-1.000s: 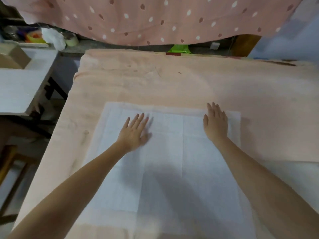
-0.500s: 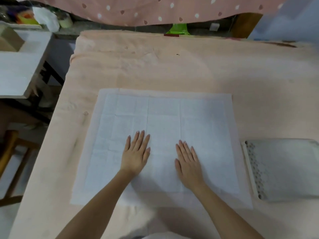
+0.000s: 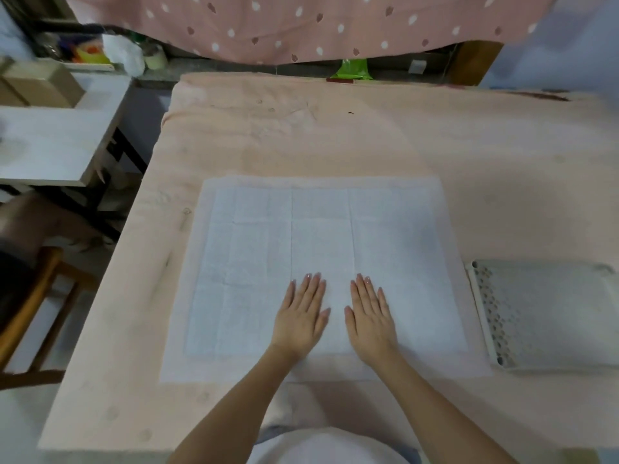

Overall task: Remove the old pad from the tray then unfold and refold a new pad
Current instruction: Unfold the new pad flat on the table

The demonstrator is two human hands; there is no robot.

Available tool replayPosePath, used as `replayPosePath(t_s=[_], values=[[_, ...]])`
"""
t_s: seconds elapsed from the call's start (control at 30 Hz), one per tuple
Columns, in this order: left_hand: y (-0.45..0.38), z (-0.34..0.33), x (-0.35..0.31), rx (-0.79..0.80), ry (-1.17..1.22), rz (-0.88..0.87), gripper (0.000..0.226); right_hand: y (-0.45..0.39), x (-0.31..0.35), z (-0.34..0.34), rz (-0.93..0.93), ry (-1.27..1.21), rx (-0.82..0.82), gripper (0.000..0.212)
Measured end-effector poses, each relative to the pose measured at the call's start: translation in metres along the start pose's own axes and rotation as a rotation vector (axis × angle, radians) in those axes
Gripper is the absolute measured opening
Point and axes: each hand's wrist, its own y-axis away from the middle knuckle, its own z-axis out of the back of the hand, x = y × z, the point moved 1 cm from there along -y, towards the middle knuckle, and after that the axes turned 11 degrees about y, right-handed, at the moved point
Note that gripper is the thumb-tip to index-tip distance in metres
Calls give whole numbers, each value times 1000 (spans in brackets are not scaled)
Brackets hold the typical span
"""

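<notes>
Pink-covered table (image 3: 335,135) filled most of frame. New pad (image 3: 254,249) lay fully unfolded, flat at centre, creases visible. Tray (image 3: 482,316) sat at right edge, just beside pad; no old pad seen in it, so removal looked done. Left hand (image 3: 301,316) & right hand (image 3: 370,319) pressed flat on pad's lower middle, fingers straight, grasping nothing. Est. unfold done; refold still left.
</notes>
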Motion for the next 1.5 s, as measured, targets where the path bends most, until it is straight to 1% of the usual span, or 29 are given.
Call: replayPosePath(t_s=[0.1, 0.2, 0.27, 0.33, 0.37, 0.4, 0.47, 0.5, 0.53, 0.57, 0.7, 0.8, 0.83, 0.93, 0.97, 1.03, 1.07, 1.13, 1.2, 1.27, 1.37, 1.5], values=[[18, 3, 21, -63, -17, 15, 52, 12, -13, -4, -25, 5, -7, 58], [35, 17, 47, -75, -39, 90, 59, 28, -43, -14, -60, 22, 23, 57], [45, 25, 59, -70, -72, 112, 66, 39, -61, -17, -52, 21, 91, 64], [51, 31, 63, -59, -71, 134, 72, 52, -72, -15, 46, 10, 126, 75], [55, 31, 59, -40, -68, 108, 74, 59, -73, -13, 129, 15, 145, 81], [58, 30, 52, -23, -68, 28, 73, 66, -73, -12, 221, 41, 157, 87], [68, 20, 28, 47, -63, -218, 72, 79, -69, -9, 354, 118, 149, 95], [73, 13, 15, 84, -59, -322, 74, 83, -65, -6, 370, 145, 155, 94], [77, 5, 5, 111, -58, -384, 77, 86, -62, -3, 357, 158, 150, 90], [79, -1, -3, 128, -62, -405, 79, 87, -60, -1, 329, 156, 141, 85], [83, -10, -9, 143, -50, -302, 82, 84, -53, 4, 262, 104, 75, 64], [86, -10, -12, 110, -92, -286, 71, 84, -52, 5, 292, 114, 71, 54], [86, -9, -14, 95, -114, -283, 66, 85, -53, 4, 305, 110, 84, 55], [86, -7, -18, 41, -155, -294, 47, 88, -54, -1, 328, 101, 134, 69], [85, -4, -19, 41, -169, -296, 45, 89, -52, -3, 335, 100, 132, 71], [84, -1, -19, 45, -210, -312, 46, 91, -47, -1, 323, 69, 100, 73], [85, 1, -18, 50, -225, -322, 46, 92, -43, 2, 324, 66, 54, 72], [87, 4, -17, 49, -231, -342, 46, 94, -33, 6, 337, 92, -63, 65], [91, 9, -15, 29, -201, -338, 49, 93, -22, 9, 349, 97, -129, 60], [96, 12, -12, 7, -195, -324, 58, 91, -16, 9, 343, 94, -139, 62], [104, 15, -6, -3, -197, -316, 45, 91, -19, 5, 309, 90, -147, 68], [114, 22, 12, -17, -197, -241, 47, 101, -41, -2, 218, 33, -202, 66]])
